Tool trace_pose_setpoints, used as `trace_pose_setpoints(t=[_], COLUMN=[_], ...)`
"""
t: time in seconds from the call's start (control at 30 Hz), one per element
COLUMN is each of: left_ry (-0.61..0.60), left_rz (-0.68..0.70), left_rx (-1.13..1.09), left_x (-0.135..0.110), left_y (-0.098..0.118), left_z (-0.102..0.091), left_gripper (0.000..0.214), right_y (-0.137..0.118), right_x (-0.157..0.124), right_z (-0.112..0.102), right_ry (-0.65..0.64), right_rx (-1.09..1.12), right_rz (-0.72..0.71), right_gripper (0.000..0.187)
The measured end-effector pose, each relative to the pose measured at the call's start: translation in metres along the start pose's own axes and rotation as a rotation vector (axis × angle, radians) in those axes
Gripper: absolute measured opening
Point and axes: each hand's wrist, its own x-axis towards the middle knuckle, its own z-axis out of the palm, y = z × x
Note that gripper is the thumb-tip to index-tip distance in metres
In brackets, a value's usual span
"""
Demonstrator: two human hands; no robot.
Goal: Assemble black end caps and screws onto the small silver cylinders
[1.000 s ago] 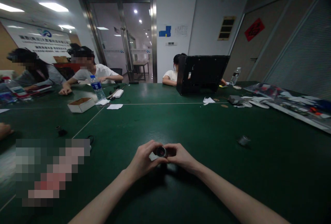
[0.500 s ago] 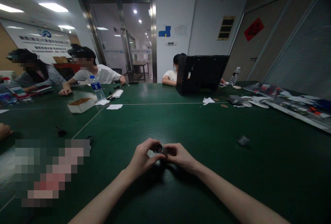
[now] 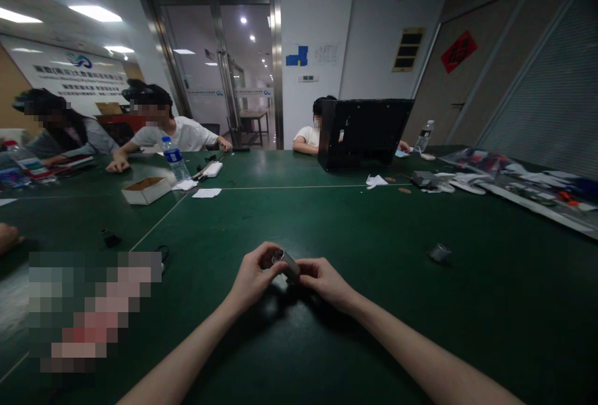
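Observation:
Both my hands meet just above the green table (image 3: 355, 230), pinching a small grey metal cylinder (image 3: 287, 263) between them. My left hand (image 3: 255, 277) grips its upper left end with thumb and fingertips. My right hand (image 3: 324, 280) holds the lower right end, fingers curled. The cylinder is tilted, its round end turned up and to the left. A second small metal cylinder (image 3: 440, 252) lies alone on the table to the right, well away from my hands.
A black monitor-like case (image 3: 364, 134) stands at the far side. A cardboard box (image 3: 146, 189), a water bottle (image 3: 175, 159) and papers (image 3: 207, 192) lie at the left back. Three other people sit around the table. Printed sheets and parts (image 3: 523, 190) cover the right side.
The cylinder has been turned in my fingers: its open end faced the camera a second ago, now its side shows and it tilts up-left. My hands rose slightly.

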Motion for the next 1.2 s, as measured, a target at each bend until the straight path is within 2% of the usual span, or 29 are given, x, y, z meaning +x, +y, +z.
trace_pose_setpoints(t=[0.2,0.37,0.6,0.97,1.2], left_ry=[-0.008,-0.026,-0.045,-0.046,-0.039], left_rz=[-0.065,-0.087,-0.1,-0.125,-0.12], left_rx=[-0.144,-0.173,-0.242,-0.299,-0.314], left_x=[0.005,0.005,0.005,0.004,0.003], left_y=[-0.008,-0.008,-0.009,-0.01,-0.01], left_z=[-0.002,-0.003,-0.002,0.0,-0.001], left_gripper=[0.023,0.023,0.024,0.032,0.036], right_y=[-0.002,0.001,0.009,0.006,0.007], right_x=[0.0,0.0,0.001,0.0,0.0], right_z=[0.002,0.003,0.0,0.002,0.002], right_ry=[0.001,0.043,0.075,0.138,0.205], right_rx=[0.054,0.009,0.055,0.113,0.144], right_rz=[0.024,0.024,0.04,0.059,0.088], right_gripper=[0.044,0.054,0.053,0.058,0.053])
